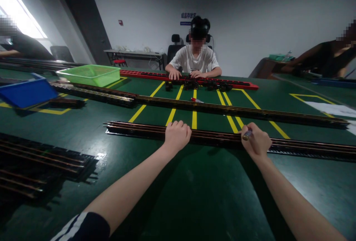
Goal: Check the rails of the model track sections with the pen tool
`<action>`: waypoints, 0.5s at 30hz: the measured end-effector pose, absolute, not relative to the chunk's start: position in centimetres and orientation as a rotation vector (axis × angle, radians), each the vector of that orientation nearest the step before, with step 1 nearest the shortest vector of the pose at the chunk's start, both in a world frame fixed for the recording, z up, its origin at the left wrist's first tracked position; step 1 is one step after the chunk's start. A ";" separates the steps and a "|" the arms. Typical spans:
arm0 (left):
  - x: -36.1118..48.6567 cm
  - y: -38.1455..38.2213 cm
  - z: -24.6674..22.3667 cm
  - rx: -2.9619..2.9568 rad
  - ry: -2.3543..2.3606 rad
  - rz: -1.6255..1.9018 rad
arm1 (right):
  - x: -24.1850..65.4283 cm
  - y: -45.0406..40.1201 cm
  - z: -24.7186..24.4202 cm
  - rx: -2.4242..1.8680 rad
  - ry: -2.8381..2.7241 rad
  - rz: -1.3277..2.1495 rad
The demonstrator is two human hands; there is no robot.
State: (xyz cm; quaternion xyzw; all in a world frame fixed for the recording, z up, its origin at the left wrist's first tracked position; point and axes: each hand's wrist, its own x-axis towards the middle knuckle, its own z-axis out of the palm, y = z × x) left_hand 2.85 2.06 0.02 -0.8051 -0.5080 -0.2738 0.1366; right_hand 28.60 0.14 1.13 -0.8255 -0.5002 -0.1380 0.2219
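Note:
A long black rail with copper-coloured strips along it (217,137) lies across the green table in front of me. My left hand (178,136) is closed over the rail, its fingers wrapped over the far edge. Farther right, my right hand (258,141) makes a fist just over the same rail. Out of that fist pokes a short slim cylinder with a brass-coloured end (247,135), resembling a pen or a tool handle. The fist hides the rest of it.
Beyond runs another long black rail (203,108), with a small red-and-white item (197,100) behind it. More rails (41,155) are stacked at left, near a blue bin (27,92) and a green basket (91,79). Opposite, a person sits at a red rail (241,84).

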 end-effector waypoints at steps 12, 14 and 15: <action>2.7 2.4 0.2 -2.430 -1.426 -0.791 | 23.9 -0.5 1.2 -2.026 -1.780 -0.500; 2.7 2.3 0.3 -2.443 -1.419 -0.780 | 22.4 -0.6 1.0 -1.808 -2.020 -0.498; 2.7 2.3 0.3 -2.444 -1.414 -0.772 | 21.8 -0.6 1.0 -1.728 -2.073 -0.520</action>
